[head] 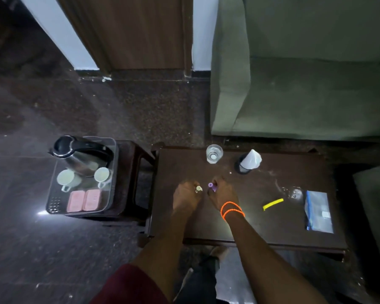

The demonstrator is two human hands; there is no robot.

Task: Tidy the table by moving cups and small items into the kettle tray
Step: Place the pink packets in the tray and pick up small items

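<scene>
1. Head view, only one there is: both hands are low over the dark tabletop [272, 227], near its left-middle.
2. Left hand [185, 199] has its grip pinched together on a small pale item [199, 189]. Too small to tell what it is.
3. Right hand [223, 195], with orange bands [232, 210] on the wrist, has its grip closed on a small purple item [211, 186]. The two hands sit just beside each other, not touching as far as I can see.
4. On the tabletop: a glass [214, 153] and a dark container with a white cone-shaped top [248, 161] at the far edge, a yellow strip [273, 204] and a clear zip bag [318, 211] off to the right.
5. The kettle tray [53, 205] sits on a small stool [132, 183] just left of the tabletop. It holds a kettle [81, 153], two white cups [65, 177] and two pink packets [83, 200].
</scene>
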